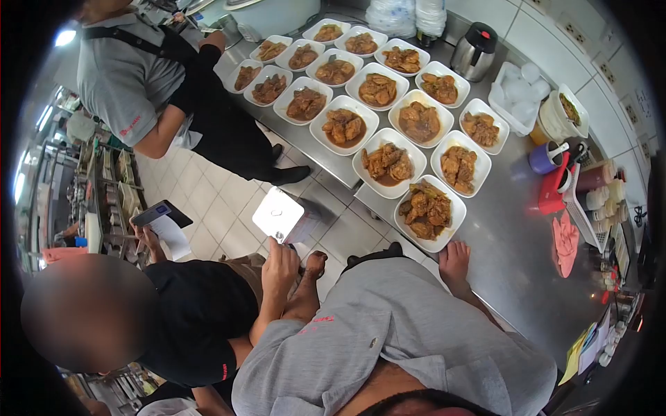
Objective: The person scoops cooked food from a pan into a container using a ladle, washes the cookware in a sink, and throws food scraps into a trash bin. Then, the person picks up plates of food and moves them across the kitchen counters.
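My left hand (280, 269) is closed, its fingers pinching the near corner of a white, square-topped object with rounded corners (276, 213). That object hangs over the tiled floor; I cannot make out exactly what it is. On the edge of the steel counter (506, 270) rests my right hand (455, 263), fingers laid down and holding nothing. Just beyond its fingertips stands a white square bowl (454, 220) of brown stewed meat (426, 211). Several more such bowls, like this one (404, 165), run in rows along the counter away from me.
One person in a black apron (222, 118) stands beside the counter's far left. Close at my left, another person in a dark shirt (198, 305) holds a dark folder (164, 215) and paper. A steel jug (474, 52), red holder (553, 187) and pink cloth (565, 244) stand rightward.
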A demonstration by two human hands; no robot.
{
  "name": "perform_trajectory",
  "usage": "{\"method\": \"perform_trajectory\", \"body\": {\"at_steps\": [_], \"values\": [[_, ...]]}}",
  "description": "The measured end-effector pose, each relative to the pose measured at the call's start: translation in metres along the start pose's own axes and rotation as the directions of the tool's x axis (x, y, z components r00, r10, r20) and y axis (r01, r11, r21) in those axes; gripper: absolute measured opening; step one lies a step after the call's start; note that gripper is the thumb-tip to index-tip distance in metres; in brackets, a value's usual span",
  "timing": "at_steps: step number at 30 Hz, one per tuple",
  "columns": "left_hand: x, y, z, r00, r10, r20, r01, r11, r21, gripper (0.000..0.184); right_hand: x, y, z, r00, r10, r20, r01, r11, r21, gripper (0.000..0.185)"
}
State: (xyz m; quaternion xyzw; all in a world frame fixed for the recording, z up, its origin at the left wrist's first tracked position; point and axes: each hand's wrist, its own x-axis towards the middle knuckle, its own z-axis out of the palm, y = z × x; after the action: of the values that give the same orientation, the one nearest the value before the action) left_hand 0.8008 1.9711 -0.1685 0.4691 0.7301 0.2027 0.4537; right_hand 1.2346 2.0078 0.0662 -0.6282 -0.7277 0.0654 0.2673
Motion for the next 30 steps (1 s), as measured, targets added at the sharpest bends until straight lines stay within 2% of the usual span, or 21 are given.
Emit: {"method": "perform_trajectory", "body": {"at_steps": [1,2,3,7,9,10,11,13,14,15,17,18,19,21,22,24,26,27,28,29,30], "values": [[-0.005,0.012,-0.003,1.000,-0.009,-0.002,0.009,0.999,-0.040,0.023,0.000,0.000,0.000,1.000,0.008,-0.003,-0.008,1.000,-0.001,0.011],[-0.006,0.026,-0.005,0.999,-0.050,0.021,0.048,0.996,0.077,0.025,0.000,-0.001,-0.001,1.000,-0.002,-0.018,0.002,1.000,0.007,0.010],[-0.007,0.032,-0.005,0.996,-0.080,0.034,0.078,0.996,0.052,0.026,0.001,-0.001,-0.001,0.999,-0.013,-0.033,0.013,1.000,0.014,0.010],[-0.006,0.041,-0.003,0.996,-0.035,0.082,0.024,0.991,0.132,0.026,0.001,0.000,-0.002,1.000,0.016,-0.001,-0.016,1.000,0.014,0.010],[-0.004,0.033,0.006,0.996,-0.008,-0.086,0.010,1.000,0.017,0.022,0.002,0.000,-0.004,1.000,0.007,-0.001,-0.007,1.000,0.026,0.010],[-0.003,0.033,0.006,0.994,0.092,-0.061,-0.091,0.996,0.015,0.022,0.001,0.000,-0.004,1.000,0.012,-0.004,-0.012,1.000,0.025,0.010],[-0.003,0.032,0.004,0.994,0.095,-0.058,-0.094,0.995,0.017,0.022,0.001,0.001,-0.004,1.000,0.013,0.004,-0.013,1.000,0.028,0.010],[0.000,0.023,-0.001,0.925,0.361,0.118,-0.379,0.897,0.228,0.024,0.001,0.001,-0.004,1.000,0.014,0.010,-0.014,0.999,0.033,0.010],[0.003,0.019,0.005,0.952,0.305,0.023,-0.305,0.942,0.140,0.023,0.002,0.001,-0.004,1.000,0.013,-0.010,-0.013,0.999,0.042,0.010],[0.002,0.022,0.005,0.952,0.305,0.023,-0.305,0.942,0.142,0.023,0.002,0.001,-0.003,0.999,0.012,-0.030,-0.010,0.999,0.052,0.010],[0.002,0.029,0.004,0.992,0.126,0.009,-0.126,0.982,0.142,0.043,0.002,-0.001,-0.005,0.999,0.026,-0.032,-0.024,0.998,0.063,0.010],[0.006,0.022,0.008,0.950,0.310,0.026,-0.310,0.935,0.172,0.038,0.002,-0.001,-0.006,0.999,0.039,-0.033,-0.037,0.997,0.071,0.011],[0.008,0.014,0.013,0.950,0.310,0.027,-0.310,0.935,0.173,0.038,0.001,0.001,-0.006,0.999,0.040,-0.032,-0.038,0.997,0.072,0.011],[-0.003,0.041,0.011,0.997,0.071,0.012,-0.069,0.994,-0.081,0.033,0.002,0.003,-0.004,0.979,0.125,-0.162,-0.087,0.971,0.222,0.015],[-0.007,0.055,0.006,0.973,0.229,-0.009,-0.229,0.973,-0.025,0.031,0.003,0.007,-0.001,0.978,0.128,-0.162,-0.090,0.971,0.222,0.015],[-0.015,0.093,0.004,0.988,0.155,-0.012,-0.154,0.985,0.083,0.031,0.013,0.022,0.010,0.862,0.398,-0.315,-0.252,0.874,0.415,0.020],[-0.009,0.099,0.013,0.979,0.166,-0.121,-0.157,0.984,0.078,0.024,0.036,0.054,0.026,0.758,0.632,-0.163,-0.413,0.659,0.629,0.028],[-0.004,0.096,0.011,0.919,0.387,-0.075,-0.363,0.905,0.223,0.025,0.059,0.052,0.016,0.753,0.652,-0.093,-0.380,0.545,0.747,0.030],[-0.007,0.110,0.013,0.975,0.218,-0.050,-0.204,0.960,0.193,0.028,0.079,0.049,0.005,0.750,0.661,-0.021,-0.342,0.414,0.844,0.031],[-0.008,0.120,0.015,0.974,0.223,-0.036,-0.211,0.957,0.197,0.028,0.084,0.069,0.020,0.814,0.580,-0.028,-0.239,0.378,0.895,0.034],[-0.005,0.125,0.018,0.997,0.077,-0.022,-0.073,0.984,0.163,0.029,0.085,0.065,0.017,0.808,0.589,-0.016,-0.221,0.328,0.918,0.034]]}}
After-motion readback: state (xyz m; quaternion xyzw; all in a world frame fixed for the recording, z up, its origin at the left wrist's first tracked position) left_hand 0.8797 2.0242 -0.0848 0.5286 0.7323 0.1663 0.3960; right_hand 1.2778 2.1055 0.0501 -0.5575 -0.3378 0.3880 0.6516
